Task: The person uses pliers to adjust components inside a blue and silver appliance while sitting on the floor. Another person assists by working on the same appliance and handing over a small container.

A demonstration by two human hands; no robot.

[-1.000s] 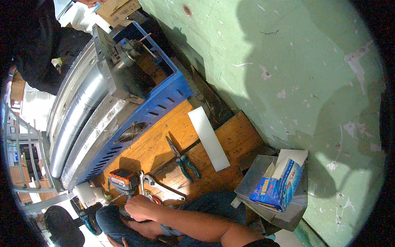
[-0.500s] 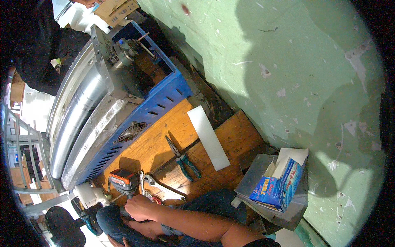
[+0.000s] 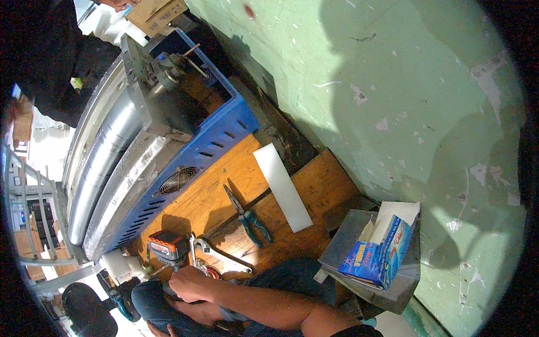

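My right hand (image 3: 191, 283) is closed around the grip of an orange-and-black cordless power tool (image 3: 167, 246), over my lap. The tool's battery end points up and away; its working end is hidden by my hand and leg. At the bottom edge, only the fingers of my left hand (image 3: 161, 331) show, spread on my dark trousers. Just beyond my right hand lie an adjustable wrench (image 3: 227, 257) and a smaller wrench (image 3: 193, 247) beside a coil of red wire (image 3: 213, 272). Teal-handled long-nose pliers (image 3: 247, 219) rest farther off on the wooden boards.
A blue-framed machine with a metal roller (image 3: 106, 157) fills the left. A white strip (image 3: 282, 188) lies on the boards (image 3: 331, 180). At right, a blue carton (image 3: 379, 253) sits on a grey box before a green wall (image 3: 426, 112). A person in black (image 3: 56, 67) stands upper left.
My hands and the tools hold their places; the view has shifted very slightly. At the far left edge, a blurred hand, apparently the other person's, has come into sight.
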